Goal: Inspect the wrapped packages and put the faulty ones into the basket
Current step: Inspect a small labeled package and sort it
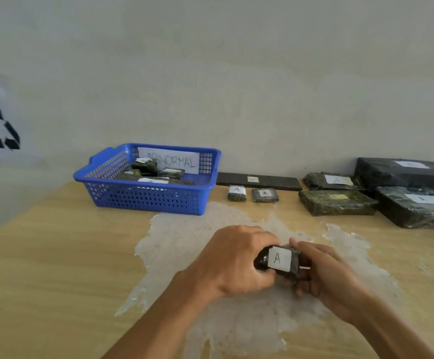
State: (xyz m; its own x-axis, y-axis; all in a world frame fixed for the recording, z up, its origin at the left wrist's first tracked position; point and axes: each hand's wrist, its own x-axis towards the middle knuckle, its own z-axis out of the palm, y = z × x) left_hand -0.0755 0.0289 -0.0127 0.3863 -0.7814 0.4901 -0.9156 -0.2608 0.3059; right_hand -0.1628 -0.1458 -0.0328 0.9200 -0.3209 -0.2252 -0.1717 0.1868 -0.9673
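Fingers [292, 242] of both hands on pkg [278, 260] labelled "A", basket [146, 200] marked "ABNORMAL"

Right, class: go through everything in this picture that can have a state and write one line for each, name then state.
Small package: held off the table by both hands, "A" label facing up.
Left hand: closed around the package's left end.
Right hand: gripping its right end.
Blue basket: on the table, holding several wrapped packages, with a sign reading ABNORMAL.
Two small packages: lying flat beside the basket, labels up.
Larger packages: lying flat at right, wrapped.
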